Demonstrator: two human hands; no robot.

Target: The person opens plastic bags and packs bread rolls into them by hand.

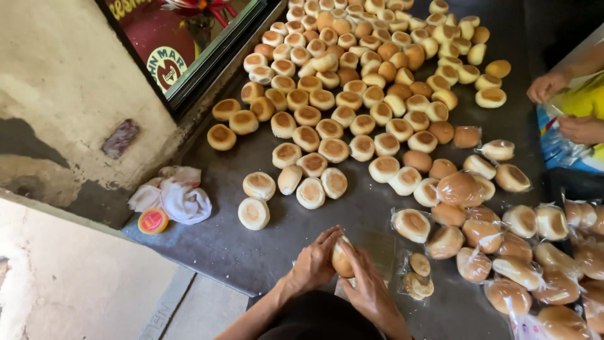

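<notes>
Both hands, left hand [313, 264] and right hand [369, 286], close around a round, golden-brown bun [341, 259] at the near edge of a dark table [251, 252] spread with unwrapped buns [352, 82].

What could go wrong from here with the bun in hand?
1. Both hands, left hand and right hand, squeeze one bun; it looks soft and could get crushed.
2. They work near the table's front edge, so a slip might send the bun to the floor.
3. The bagged buns crowd the right side; a sweeping elbow could knock some off.
</notes>
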